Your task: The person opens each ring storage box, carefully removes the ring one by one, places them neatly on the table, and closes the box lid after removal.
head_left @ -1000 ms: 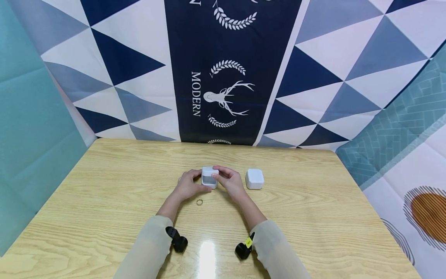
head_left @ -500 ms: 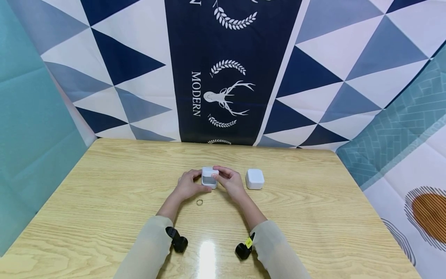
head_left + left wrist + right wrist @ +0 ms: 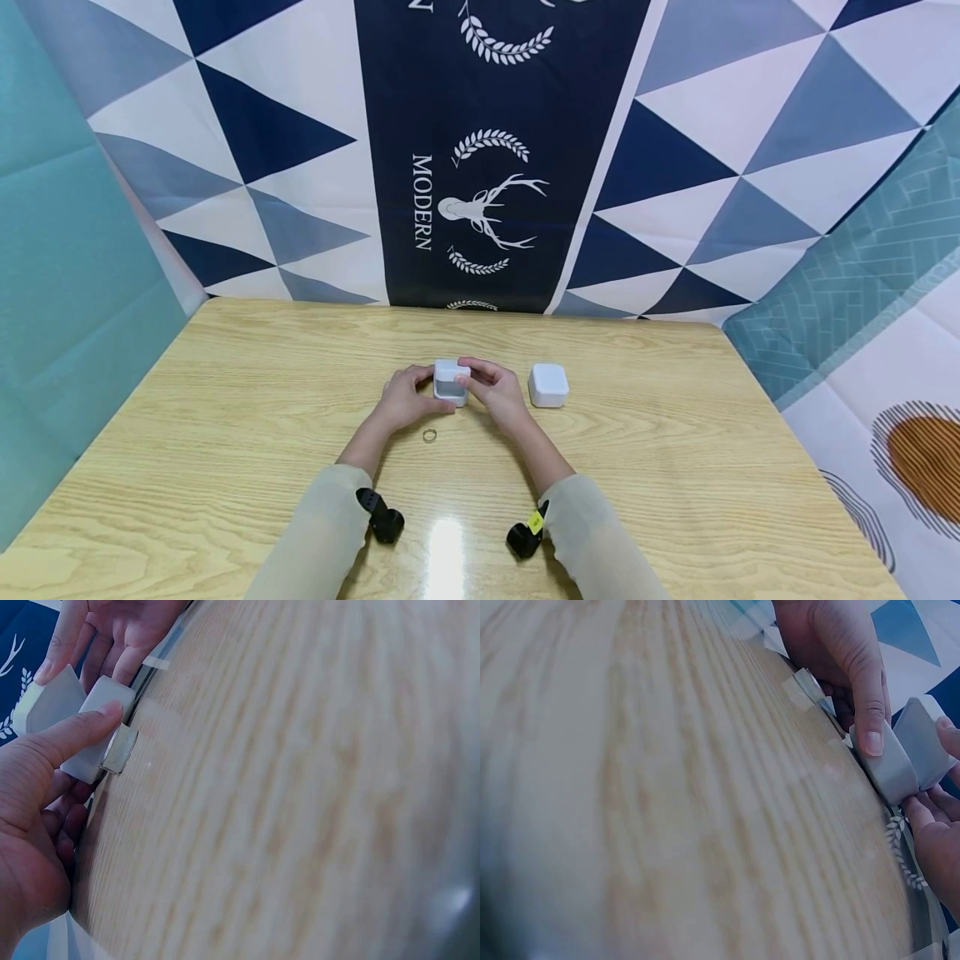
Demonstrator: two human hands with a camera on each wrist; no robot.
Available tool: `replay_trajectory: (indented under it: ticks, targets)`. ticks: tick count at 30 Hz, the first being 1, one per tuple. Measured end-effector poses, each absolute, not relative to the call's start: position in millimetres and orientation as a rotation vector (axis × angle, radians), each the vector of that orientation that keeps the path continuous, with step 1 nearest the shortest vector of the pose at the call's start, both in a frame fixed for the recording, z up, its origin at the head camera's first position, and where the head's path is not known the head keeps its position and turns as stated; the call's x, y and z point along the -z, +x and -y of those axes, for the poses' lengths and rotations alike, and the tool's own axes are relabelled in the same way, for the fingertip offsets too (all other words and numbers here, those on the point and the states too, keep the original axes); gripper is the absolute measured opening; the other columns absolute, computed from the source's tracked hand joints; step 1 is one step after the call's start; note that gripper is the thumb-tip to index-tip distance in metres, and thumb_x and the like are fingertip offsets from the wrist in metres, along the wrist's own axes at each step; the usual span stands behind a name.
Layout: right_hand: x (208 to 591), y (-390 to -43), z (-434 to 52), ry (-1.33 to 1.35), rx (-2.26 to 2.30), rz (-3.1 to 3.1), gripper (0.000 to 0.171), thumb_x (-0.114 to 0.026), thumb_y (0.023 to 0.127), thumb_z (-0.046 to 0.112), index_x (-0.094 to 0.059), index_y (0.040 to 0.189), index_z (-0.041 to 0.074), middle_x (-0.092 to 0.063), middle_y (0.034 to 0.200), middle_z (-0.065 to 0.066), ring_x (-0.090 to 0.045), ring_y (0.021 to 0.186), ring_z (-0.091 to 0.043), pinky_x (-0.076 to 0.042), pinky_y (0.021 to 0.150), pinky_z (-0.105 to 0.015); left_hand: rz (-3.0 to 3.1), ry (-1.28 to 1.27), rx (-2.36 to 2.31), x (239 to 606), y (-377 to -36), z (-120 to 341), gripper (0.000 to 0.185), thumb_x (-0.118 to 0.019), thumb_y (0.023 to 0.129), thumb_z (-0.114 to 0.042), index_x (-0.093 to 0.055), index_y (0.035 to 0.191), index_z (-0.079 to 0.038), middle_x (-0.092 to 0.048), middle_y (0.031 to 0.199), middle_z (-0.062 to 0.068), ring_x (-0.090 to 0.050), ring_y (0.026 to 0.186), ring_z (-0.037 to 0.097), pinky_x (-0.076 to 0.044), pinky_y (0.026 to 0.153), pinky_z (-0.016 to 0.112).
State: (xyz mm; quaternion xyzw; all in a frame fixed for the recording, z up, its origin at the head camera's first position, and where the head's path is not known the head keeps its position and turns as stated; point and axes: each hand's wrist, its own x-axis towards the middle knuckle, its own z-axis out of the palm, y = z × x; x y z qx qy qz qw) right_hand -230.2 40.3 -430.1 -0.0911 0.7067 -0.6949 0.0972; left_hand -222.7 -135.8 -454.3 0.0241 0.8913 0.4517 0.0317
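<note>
Nothing has moved: both my left hand [image 3: 402, 398] and right hand [image 3: 497, 392] still grip the small white box [image 3: 452, 381], fingers hiding its sides; beside it, the ring [image 3: 429, 434] looks tiny.

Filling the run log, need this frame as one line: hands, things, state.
left hand: holds small white box | right hand: holds same box | ring: loose on table, near hands | second white box: right, untouched

Two white boxes [image 3: 452, 381] [image 3: 547, 384], one ring [image 3: 429, 434] and two hands [image 3: 405, 398] [image 3: 497, 390] over one counter [image 3: 675, 467]; two black wrist cameras [image 3: 381, 517] [image 3: 523, 533].
</note>
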Motion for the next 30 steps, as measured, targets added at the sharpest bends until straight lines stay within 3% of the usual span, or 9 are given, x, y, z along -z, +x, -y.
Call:
replay_trajectory:
  ticks: [30]
  targets:
    - [429.5,-230.4,-43.0,-0.314,2.013,-2.124,0.036,-0.065,0.085,0.002,-0.059,0.120,-0.006,-0.053,0.134,-0.017,-0.053,0.121,-0.023,-0.045,0.097,-0.024,-2.723,0.072,-1.401,452.6,-222.2,135.8,0.072,-0.082,0.070,-0.036,-0.055,0.132,-0.012,-0.054,0.133,0.008,-0.040,0.127,0.031,-0.028,0.107,0.051]
